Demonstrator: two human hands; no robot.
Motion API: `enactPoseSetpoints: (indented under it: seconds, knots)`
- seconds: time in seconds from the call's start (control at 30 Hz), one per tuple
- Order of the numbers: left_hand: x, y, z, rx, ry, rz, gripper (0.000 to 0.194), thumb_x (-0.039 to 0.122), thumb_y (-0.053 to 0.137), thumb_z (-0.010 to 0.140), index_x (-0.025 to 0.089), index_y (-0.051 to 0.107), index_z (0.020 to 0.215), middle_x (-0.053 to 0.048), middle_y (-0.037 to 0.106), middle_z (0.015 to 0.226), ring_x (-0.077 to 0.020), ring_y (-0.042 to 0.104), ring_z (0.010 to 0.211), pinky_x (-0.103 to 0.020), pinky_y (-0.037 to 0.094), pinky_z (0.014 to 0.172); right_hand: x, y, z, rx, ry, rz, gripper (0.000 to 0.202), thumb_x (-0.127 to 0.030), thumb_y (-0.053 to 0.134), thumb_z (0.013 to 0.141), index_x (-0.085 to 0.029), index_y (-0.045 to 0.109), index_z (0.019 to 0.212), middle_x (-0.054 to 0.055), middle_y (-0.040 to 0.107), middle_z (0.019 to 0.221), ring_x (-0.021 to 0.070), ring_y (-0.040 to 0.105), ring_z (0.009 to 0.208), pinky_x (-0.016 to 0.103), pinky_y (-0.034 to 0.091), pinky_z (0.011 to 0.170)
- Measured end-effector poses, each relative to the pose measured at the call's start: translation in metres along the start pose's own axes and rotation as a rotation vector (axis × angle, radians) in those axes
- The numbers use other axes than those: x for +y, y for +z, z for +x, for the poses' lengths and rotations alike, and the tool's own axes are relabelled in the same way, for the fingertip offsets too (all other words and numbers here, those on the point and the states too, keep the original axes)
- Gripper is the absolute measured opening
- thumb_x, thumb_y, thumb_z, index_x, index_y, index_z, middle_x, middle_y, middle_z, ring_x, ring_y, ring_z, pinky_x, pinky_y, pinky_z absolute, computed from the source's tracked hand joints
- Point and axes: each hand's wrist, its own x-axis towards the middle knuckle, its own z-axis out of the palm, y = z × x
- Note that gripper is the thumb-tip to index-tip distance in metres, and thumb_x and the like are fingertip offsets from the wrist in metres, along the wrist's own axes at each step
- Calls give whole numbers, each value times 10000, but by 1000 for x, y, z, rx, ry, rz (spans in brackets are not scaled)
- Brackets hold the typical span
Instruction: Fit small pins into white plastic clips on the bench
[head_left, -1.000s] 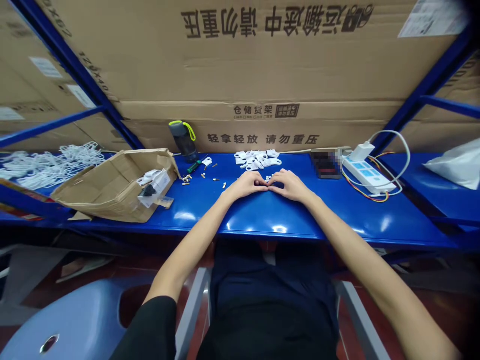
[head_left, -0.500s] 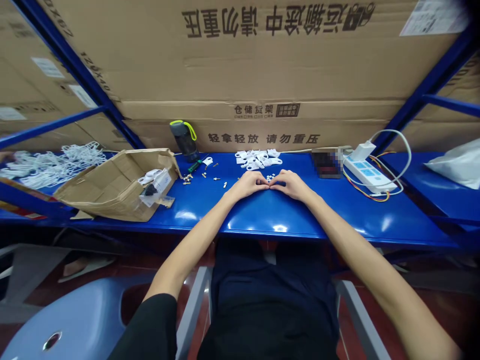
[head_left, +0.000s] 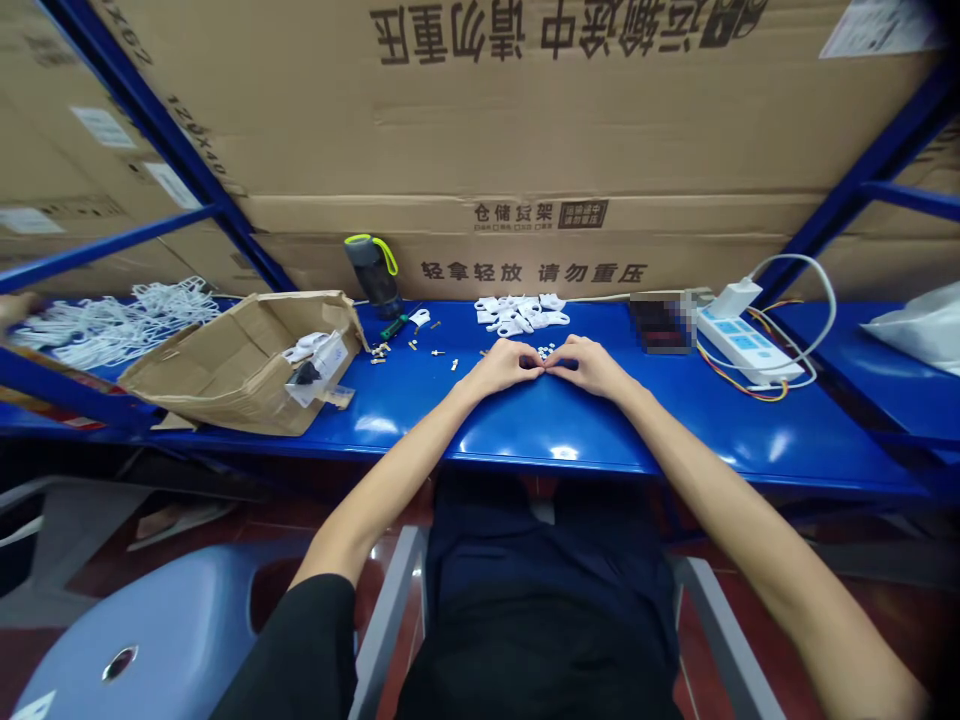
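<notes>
White bits [head_left: 550,347] lie beyond two hands [head_left: 504,367] [head_left: 592,366] — one bottle [head_left: 373,279] leftward.

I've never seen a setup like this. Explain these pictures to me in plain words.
There is no machine here: the grips are a person's bare hands, the left hand and the right hand. Every picture comes from one camera worn on that person's head, looking forward and down.

The fingertips of both hands come together above the blue tabletop. Anything held there is too small to make out.

Just beyond them lie tiny white pieces, and farther back a pile of white parts. To the left are a bottle and an open cardboard box; to the right, a power strip.
</notes>
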Motion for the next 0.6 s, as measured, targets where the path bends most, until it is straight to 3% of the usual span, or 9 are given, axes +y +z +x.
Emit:
enactPoseSetpoints:
  seconds: [0.37,0.6]
  knots:
    - [4,7,2,25,-14,-50,105,173,710,839,163,808,873,-18,791,817,-155,712,754,-258,513,757,-8,-6,4,-39,-34,35,119,-312,655,953,-257,750,907,64,799,1000,287,646,947,436,494,852]
    - [7,-1,1,-28,-26,-54,142,227,734,892,164,843,959,-50,817,901,-175,731,798,-276,535,789,-13,-11,3,-45,-3,75,205,-399,643,991,-256,764,910,72,802,1016,285,651,964,437,501,886]
